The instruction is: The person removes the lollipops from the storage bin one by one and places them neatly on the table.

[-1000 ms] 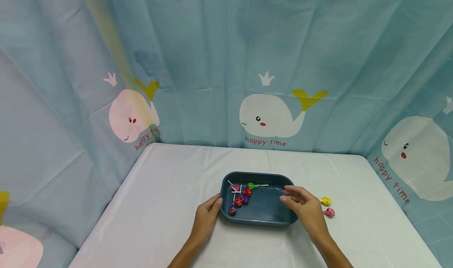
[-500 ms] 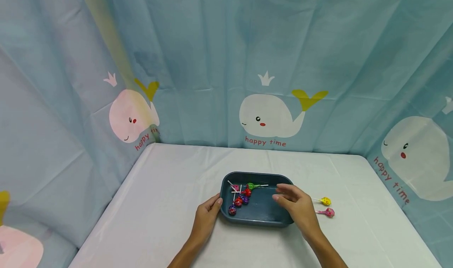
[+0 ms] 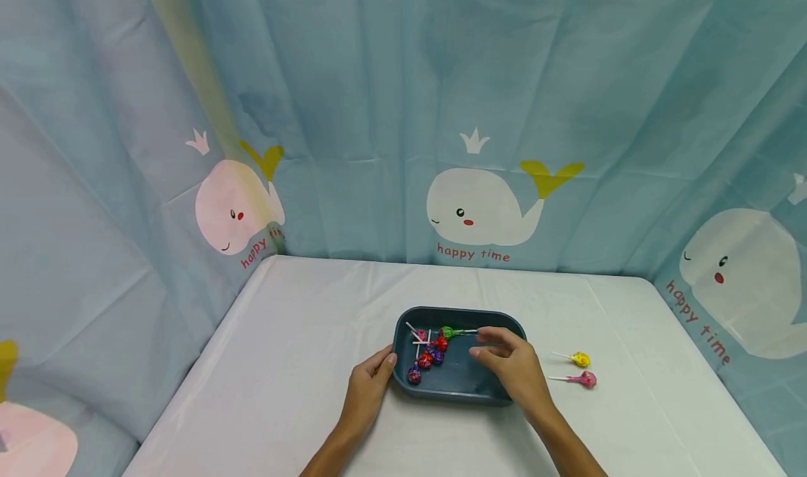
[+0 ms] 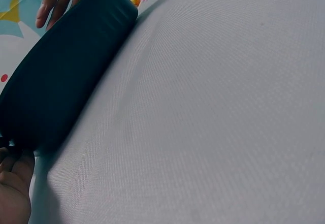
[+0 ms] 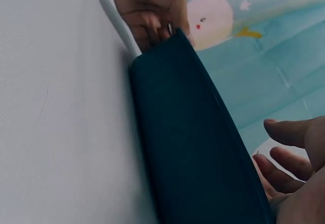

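A dark blue-green tray [image 3: 460,374] sits on the white table. Several wrapped lollipops lie in its left half: a green one [image 3: 447,332], a pink one [image 3: 420,335], a red one [image 3: 441,344] and purple ones among them. My left hand [image 3: 370,379] grips the tray's left wall, thumb over the rim; the right wrist view also shows this left hand [image 5: 152,10] on the tray's end. Over the right part of the tray hovers my right hand [image 3: 513,366], fingertips by the green lollipop's stick. In the right wrist view its thumb and fingers stand apart, holding nothing.
Right of the tray, a yellow lollipop [image 3: 580,358] and a pink lollipop [image 3: 588,379] lie on the white tablecloth [image 3: 284,365], sticks pointing left. A blue curtain [image 3: 353,113] with printed whales hangs behind the table and along its sides.
My right hand has moved left over the tray, uncovering the sticks of the yellow and pink lollipops on the table. The left hand and tray have hardly moved.
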Demonstrator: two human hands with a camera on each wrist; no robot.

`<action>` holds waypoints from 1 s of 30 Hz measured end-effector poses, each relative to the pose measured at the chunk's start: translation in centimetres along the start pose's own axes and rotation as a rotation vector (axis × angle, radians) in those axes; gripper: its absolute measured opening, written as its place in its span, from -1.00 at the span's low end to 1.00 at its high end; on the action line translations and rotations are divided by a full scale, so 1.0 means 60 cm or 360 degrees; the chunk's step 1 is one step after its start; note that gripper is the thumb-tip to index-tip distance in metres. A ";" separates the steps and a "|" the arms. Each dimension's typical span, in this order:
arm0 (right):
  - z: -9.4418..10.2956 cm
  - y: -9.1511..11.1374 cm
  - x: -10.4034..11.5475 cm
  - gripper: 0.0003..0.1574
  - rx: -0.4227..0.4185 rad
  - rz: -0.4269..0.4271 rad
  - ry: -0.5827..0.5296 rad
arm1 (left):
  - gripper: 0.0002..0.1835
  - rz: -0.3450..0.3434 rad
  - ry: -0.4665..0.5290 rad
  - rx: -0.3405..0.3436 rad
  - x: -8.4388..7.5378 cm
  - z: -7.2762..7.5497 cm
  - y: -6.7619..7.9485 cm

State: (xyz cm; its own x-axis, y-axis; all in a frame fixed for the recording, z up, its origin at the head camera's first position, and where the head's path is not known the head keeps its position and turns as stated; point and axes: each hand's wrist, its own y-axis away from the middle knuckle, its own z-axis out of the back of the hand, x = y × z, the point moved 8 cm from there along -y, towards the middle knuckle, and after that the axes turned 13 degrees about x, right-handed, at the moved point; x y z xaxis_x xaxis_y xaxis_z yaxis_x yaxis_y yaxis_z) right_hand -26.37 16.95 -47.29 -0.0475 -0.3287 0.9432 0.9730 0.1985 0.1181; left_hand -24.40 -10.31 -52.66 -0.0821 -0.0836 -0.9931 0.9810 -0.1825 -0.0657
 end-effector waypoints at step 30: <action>-0.062 -0.059 0.000 -0.57 0.0101 0.0036 0.0285 | -0.50 0.0048 -0.0065 -0.0029 0.002 0.000 0.001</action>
State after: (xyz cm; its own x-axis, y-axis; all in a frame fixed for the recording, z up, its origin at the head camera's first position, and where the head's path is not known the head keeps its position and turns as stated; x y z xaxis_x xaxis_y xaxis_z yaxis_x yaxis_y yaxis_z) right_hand -28.98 12.81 -48.84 0.0204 -0.4815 0.8762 0.9569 0.2634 0.1224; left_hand -24.36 -10.36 -52.79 -0.0595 -0.1289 -0.9899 0.9861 -0.1614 -0.0382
